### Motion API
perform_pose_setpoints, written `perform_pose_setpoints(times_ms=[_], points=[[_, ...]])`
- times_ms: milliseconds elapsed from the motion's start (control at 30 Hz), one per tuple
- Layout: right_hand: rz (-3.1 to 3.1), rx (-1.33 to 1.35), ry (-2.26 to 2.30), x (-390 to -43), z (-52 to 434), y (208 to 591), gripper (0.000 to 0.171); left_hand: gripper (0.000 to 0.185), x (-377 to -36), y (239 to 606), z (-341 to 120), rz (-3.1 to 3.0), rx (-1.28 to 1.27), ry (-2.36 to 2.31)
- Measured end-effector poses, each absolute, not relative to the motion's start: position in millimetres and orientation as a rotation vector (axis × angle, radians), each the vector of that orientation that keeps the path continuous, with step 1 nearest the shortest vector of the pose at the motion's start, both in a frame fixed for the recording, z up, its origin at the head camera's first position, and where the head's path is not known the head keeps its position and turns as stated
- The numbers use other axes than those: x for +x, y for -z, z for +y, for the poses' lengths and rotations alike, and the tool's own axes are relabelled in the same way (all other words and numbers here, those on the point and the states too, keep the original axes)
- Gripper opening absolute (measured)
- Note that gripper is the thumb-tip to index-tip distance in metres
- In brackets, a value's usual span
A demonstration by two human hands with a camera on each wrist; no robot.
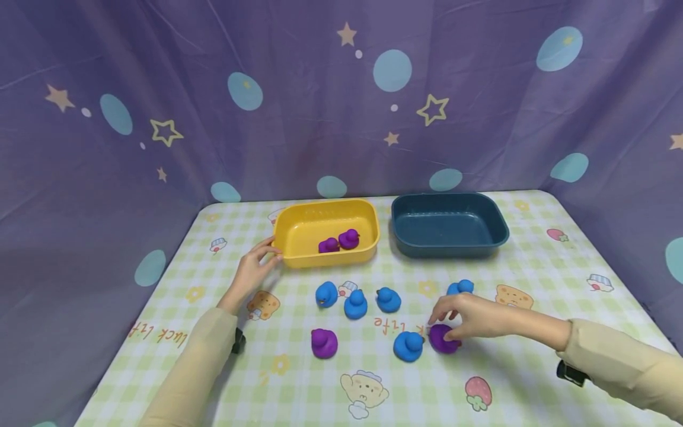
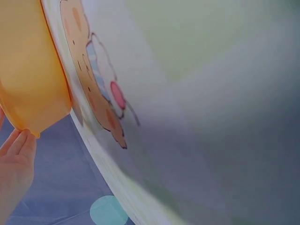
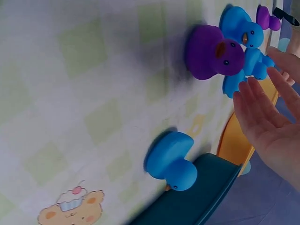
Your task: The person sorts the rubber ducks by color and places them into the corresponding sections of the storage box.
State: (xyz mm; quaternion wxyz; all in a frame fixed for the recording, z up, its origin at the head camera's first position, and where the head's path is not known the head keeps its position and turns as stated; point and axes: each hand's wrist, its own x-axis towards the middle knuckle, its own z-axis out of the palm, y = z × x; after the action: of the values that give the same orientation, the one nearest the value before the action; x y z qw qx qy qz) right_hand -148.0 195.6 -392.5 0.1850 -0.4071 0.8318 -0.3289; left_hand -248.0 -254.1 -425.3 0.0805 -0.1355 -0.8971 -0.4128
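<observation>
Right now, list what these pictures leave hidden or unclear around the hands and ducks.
- Head view: right hand covers the top of the purple duck; contact unclear.
- Head view: the far blue duck is partly behind that hand.
- Left wrist view: yellow tub is cut by the edge, blurred; left hand mostly out of frame.

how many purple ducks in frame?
4: two in the yellow bin at and; one on the table; one under the right hand at. None evidently hidden.
</observation>
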Motion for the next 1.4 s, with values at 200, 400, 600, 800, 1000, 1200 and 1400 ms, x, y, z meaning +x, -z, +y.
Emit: perform_pose_setpoints(times_ms=[200,400,600,800,1000,1200,1400], points=[[2.331,-1.157,0.944,-147,200,398,0.023,0.023,-248,424,-254,-2.684,-0.396,1.236],[2.334,-1.15,0.945,-146,204,403,0.025,0.022,-248,424,-253,-2.681,-0.394,1.238],[2.345,-1.169,0.951,-144,206,405,0.026,0.023,-249,425,-254,-2.669,-0.402,1.258],[2.343,-1.136,0.962,-142,209,408,0.028,0.025,-249,426,-254,-2.682,-0.389,1.255],[2.332,-1.135,0.995,-141,210,411,0.029,0.024,-249,427,-254,-2.677,-0.394,1.251],[2.333,-1.148,1.02,-140,209,415,0.029,0.022,-248,427,-255,-2.668,-0.404,1.242],[2.337,-1.135,1.028,-139,209,419,0.028,0.023,-248,427,-254,-2.662,-0.413,1.239]])
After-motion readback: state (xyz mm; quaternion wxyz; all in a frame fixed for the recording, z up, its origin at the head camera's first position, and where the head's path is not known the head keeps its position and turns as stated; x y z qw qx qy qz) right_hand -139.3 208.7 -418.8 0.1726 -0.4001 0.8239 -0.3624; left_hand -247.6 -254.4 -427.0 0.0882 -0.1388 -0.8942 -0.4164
